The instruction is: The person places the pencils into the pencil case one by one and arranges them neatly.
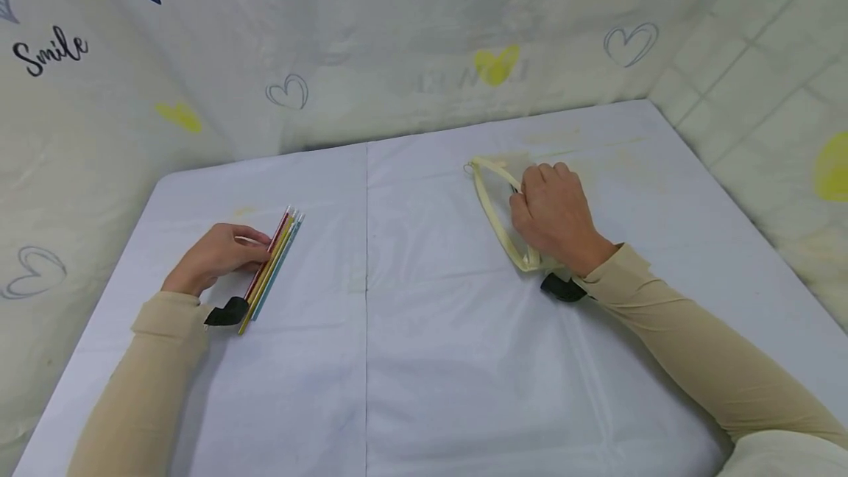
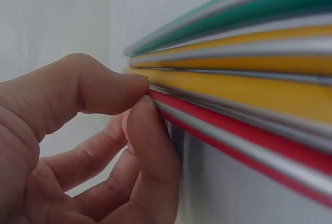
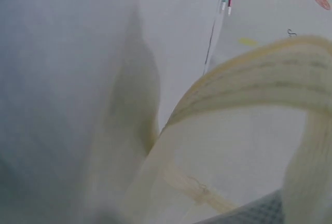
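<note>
On the left, my left hand pinches a red pencil-like stick between thumb and index finger. Beside it lie yellow sticks and a blue-green one, all slim with silvery stripes, in a close row; the thumb tip also meets the nearest yellow one. On the right, the curled fingers of my right hand grip the rim of a sheer pouch with pale yellow trim. The pouch's mouth gapes in a loop. In the right wrist view its stitched yellow band arches close to the camera; that hand is hidden there.
A white-covered table with a seam down its middle lies under both hands. Behind it hangs a pale sheet printed with hearts and "Smile". A black strap piece sits at each wrist.
</note>
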Motion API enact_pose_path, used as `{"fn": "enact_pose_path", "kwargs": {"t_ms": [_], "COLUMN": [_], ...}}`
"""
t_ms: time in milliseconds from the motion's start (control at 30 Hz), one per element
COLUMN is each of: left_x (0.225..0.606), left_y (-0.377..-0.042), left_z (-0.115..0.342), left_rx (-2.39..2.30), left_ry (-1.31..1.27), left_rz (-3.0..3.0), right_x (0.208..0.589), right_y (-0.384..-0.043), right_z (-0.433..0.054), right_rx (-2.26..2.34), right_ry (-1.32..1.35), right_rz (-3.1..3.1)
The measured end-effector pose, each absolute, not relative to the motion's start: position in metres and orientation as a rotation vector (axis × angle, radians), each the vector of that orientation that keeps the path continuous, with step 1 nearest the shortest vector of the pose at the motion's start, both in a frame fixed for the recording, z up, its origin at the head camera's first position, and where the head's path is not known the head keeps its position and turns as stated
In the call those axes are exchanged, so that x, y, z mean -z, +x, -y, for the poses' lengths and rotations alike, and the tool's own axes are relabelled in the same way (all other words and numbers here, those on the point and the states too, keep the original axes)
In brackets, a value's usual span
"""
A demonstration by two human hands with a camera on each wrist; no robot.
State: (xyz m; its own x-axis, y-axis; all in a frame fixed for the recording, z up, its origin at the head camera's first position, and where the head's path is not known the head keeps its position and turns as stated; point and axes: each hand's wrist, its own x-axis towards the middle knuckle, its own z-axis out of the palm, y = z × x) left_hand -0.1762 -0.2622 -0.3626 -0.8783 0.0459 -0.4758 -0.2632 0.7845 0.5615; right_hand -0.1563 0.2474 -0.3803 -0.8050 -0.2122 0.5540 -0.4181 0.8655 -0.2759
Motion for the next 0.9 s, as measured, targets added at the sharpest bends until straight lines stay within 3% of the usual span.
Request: {"fn": "enact_pose_path", "kwargs": {"t_ms": [500, 900], "left_x": [0.349, 0.346], "left_y": [-0.170, -0.171], "left_z": [0.260, 0.222], "left_rx": [-1.086, -1.448], "left_ry": [-0.154, -0.228], "left_rz": [-2.482, -2.330], "right_x": [0.379, 0.378], "right_y": [-0.155, -0.156], "right_z": [-0.248, -0.249], "right_rx": [-0.508, -0.511], "right_ry": [0.450, 0.447], "right_rz": [2.484, 2.475]}}
